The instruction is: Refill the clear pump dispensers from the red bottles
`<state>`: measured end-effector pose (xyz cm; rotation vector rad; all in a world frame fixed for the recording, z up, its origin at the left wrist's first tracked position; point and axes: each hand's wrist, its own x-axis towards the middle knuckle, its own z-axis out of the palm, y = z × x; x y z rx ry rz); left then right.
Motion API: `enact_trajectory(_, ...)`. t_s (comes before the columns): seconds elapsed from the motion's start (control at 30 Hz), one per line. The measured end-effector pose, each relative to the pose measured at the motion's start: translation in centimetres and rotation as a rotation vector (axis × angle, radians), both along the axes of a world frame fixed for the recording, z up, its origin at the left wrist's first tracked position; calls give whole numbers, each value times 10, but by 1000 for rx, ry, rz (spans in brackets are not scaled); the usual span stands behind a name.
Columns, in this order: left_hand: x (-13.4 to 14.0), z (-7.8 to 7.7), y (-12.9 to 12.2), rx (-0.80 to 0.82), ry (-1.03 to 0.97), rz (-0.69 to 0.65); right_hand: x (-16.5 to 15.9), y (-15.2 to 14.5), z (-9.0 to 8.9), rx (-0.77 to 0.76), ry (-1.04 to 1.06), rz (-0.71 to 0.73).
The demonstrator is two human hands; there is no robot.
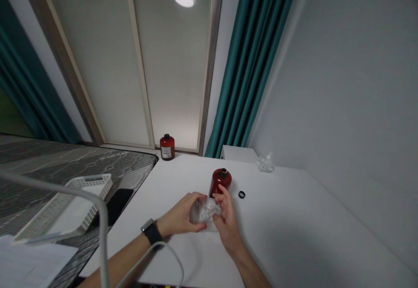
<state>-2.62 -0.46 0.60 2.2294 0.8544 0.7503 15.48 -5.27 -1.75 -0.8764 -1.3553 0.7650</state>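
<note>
Above the white table (287,227), my left hand (184,214) is closed around a clear, see-through container (205,210) with a rounded knob-like top; its exact kind is hard to make out. My right hand (227,220) curls at the container's right side, thumb and fingertips closed on its top edge. Just behind my hands stands a dark red bottle (221,181) with an uncapped-looking neck, its lower part hidden by my fingers. A small black ring (241,194) lies on the table to the right of that bottle.
Another red bottle (167,147), with a black top and white label, stands at the table's far left corner. Crumpled clear plastic (265,163) and a white box (239,153) are at the back. A white basket (65,211) sits left; a grey cable (103,235) crosses the foreground.
</note>
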Motion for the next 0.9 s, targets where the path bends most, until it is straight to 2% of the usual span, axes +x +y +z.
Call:
enact_trajectory(0.43,1,1,0,-23,-30,-15,-3,-3,-4,-35,-79,3)
enact_trajectory(0.57,1,2,-2,-22,-28,-1,-3,-4,-5,-82,-69,1)
enact_trajectory(0.9,-1,2,-1,-43,-3,-13,-4,-3,0,-78,-13,35)
